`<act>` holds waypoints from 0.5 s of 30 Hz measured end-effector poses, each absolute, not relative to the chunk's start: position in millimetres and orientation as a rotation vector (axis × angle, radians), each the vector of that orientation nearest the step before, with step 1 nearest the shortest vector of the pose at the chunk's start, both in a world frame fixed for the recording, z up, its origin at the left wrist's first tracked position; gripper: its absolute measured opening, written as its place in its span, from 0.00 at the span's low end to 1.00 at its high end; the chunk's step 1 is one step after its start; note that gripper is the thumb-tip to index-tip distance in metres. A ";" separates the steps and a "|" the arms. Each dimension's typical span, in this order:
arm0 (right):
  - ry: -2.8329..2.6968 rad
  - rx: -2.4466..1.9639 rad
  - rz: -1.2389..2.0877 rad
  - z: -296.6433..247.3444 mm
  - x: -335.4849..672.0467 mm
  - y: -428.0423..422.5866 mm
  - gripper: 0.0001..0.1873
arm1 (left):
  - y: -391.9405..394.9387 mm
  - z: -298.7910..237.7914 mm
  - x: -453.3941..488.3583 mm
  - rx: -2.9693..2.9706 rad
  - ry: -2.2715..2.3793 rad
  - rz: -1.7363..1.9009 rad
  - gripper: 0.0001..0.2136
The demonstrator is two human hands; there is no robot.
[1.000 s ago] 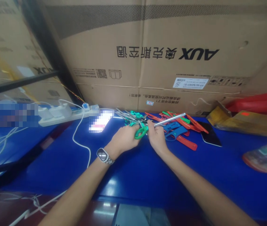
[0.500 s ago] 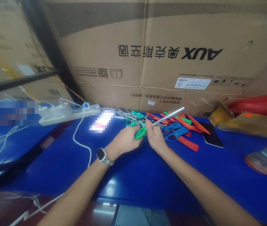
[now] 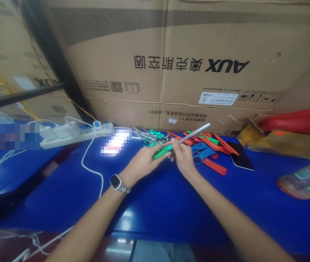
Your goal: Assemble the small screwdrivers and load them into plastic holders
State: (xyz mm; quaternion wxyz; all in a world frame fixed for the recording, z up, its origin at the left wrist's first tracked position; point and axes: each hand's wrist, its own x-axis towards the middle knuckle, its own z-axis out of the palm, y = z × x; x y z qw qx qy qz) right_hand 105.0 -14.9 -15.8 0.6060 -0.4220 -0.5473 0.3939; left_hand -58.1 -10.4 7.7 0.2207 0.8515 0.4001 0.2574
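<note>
Both hands meet above the blue table around a tool with a green handle [image 3: 162, 151] and a silver metal rod [image 3: 195, 133], which slants up to the right. My left hand [image 3: 143, 160], with a watch at its wrist, is closed around the handle's lower end. Pinched at the place where rod and handle meet, the tool is also in my right hand [image 3: 183, 157]. Behind the hands lies a pile of metal rods with green ends [image 3: 153, 137]. Red handles [image 3: 212, 165] and blue handles [image 3: 204, 151] lie just right of my right hand.
A black phone [image 3: 240, 156] lies right of the handles. Farther right are a clear jar [image 3: 305, 178] and a brown carton [image 3: 277, 143]. At left, a power strip [image 3: 70, 136] trails a white cable [image 3: 85, 160]. A large cardboard box [image 3: 155, 87] stands behind the table [image 3: 155, 203].
More of the green handle shows between my hands, and the left fingers lie flatter along it. The rod keeps nearly the same slant. The whole view has shifted slightly.
</note>
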 end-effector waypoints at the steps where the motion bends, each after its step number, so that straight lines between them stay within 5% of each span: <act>1: -1.252 -0.986 0.909 -16.0 104.6 -14.3 0.27 | -10.1 8.0 -58.4 2.363 1.099 0.740 0.17; 15: -1.064 -0.812 1.074 -14.5 103.2 -17.2 0.21 | -11.9 8.0 -59.4 2.615 1.161 0.676 0.17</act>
